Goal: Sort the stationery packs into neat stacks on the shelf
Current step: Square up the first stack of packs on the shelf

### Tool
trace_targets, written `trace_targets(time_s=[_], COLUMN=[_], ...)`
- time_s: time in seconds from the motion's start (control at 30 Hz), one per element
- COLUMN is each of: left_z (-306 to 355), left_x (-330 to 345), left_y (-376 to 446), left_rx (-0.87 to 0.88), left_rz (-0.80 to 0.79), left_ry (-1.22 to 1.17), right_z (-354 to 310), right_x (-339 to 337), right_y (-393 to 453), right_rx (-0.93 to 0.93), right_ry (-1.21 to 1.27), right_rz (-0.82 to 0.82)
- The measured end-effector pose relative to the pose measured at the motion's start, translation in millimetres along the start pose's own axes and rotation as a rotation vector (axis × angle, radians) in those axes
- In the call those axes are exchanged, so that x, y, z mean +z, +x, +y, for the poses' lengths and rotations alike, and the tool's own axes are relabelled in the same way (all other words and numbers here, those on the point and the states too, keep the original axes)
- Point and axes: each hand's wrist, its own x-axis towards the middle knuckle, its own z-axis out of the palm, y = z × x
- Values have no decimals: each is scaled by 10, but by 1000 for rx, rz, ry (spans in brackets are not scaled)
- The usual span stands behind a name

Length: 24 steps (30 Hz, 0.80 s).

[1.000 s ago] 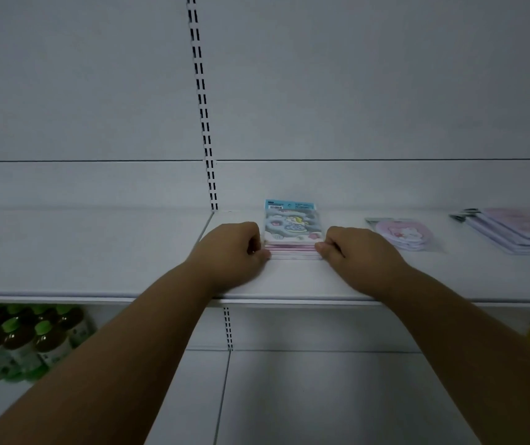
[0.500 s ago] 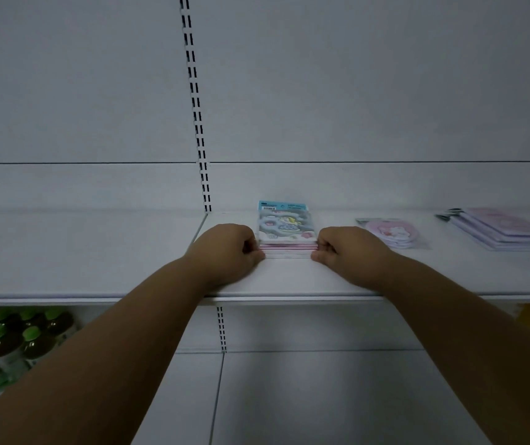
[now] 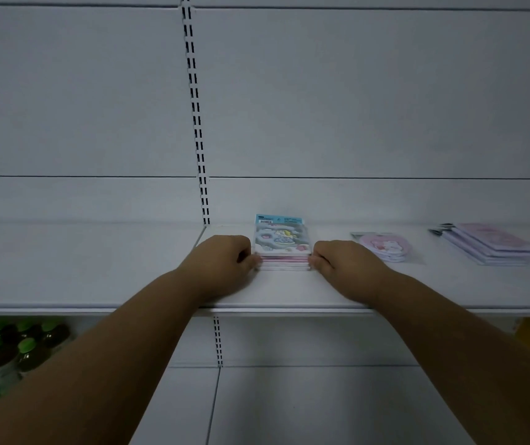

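Squeezing the stack of stationery packs (image 3: 282,252) at shelf (image 3: 96,271) centre, the left hand (image 3: 225,263) pressed its nine o'clock edge and the right hand (image 3: 342,263) its three o'clock, both curled against it. Uneven pressure could have skewed the packs. At three o'clock lay round pink packs (image 3: 384,247), then a notebook pile (image 3: 488,247); green-capped bottles (image 3: 10,351) filled the lower shelf at seven.

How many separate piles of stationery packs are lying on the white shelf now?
3. A rectangular stack sits between the left hand and right hand; a round pink pile lies to its right; a notebook-like stack lies far right. More may lie outside the view.
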Motion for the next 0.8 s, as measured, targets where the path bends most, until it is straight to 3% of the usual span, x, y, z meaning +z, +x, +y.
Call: trace_targets(time_s=[0.17, 0.23, 0.33, 0.53, 0.7, 0.8], left_z=[-26, -9, 106, 695, 1338, 1558], left_x=[18, -32, -143, -180, 77, 306], left_y=[-6, -9, 18, 122, 345, 594], left_rx=[11, 35, 126, 359, 294, 160], left_rz=[-7, 70, 187, 182, 20, -28], left_ry=[-11, 60, 107, -1, -120, -84], right_z=[-39, -66, -77, 164, 730, 1040], right_x=[1, -16, -79, -373, -567, -586], right_y=[-5, -35, -98, -367, -497, -445], right_rx=[37, 70, 121, 231, 409, 474], right_ry=[-40, -18, 12, 16, 15, 36], right_rz=[-32, -10, 80, 316, 299, 263])
